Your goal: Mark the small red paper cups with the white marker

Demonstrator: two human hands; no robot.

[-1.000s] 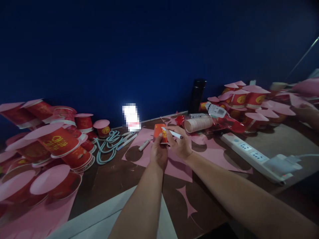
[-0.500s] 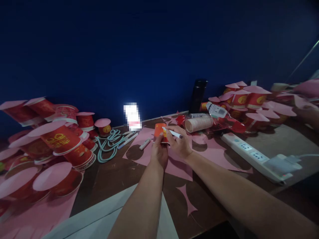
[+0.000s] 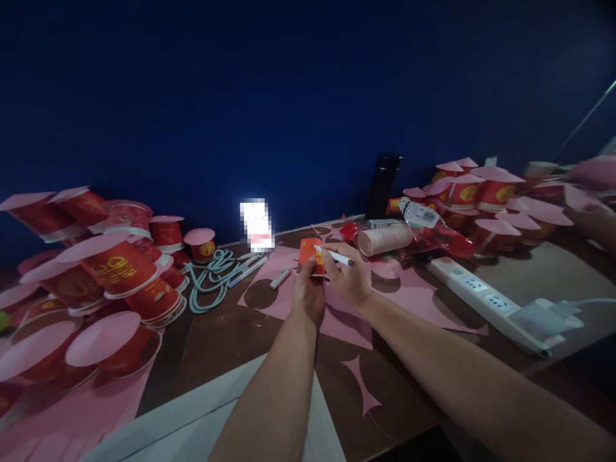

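Note:
My left hand (image 3: 308, 294) is wrapped round a small orange-red paper cup (image 3: 307, 250) with yellow lettering, held above pink paper on the table. My right hand (image 3: 353, 282) grips a white marker pen (image 3: 341, 257) with a dark end. Its other end points at the cup's side; whether the tip touches cannot be made out. A small white stick-like object (image 3: 280, 278) lies on the table left of my left hand. Under both hands lie pink paper sheets (image 3: 347, 326) with round holes cut out.
Red cups topped with pink paper discs are piled at left (image 3: 118, 266) and right (image 3: 498, 189). A nested paper-cup stack (image 3: 385, 239), a dark flask (image 3: 384, 183), teal cord (image 3: 212, 282) and a power strip (image 3: 481, 301) surround the hands. Another person's hand (image 3: 594, 215) is at far right.
Both hands keep nearly the same place and hold on the cup and the pen. The view has shifted very slightly.

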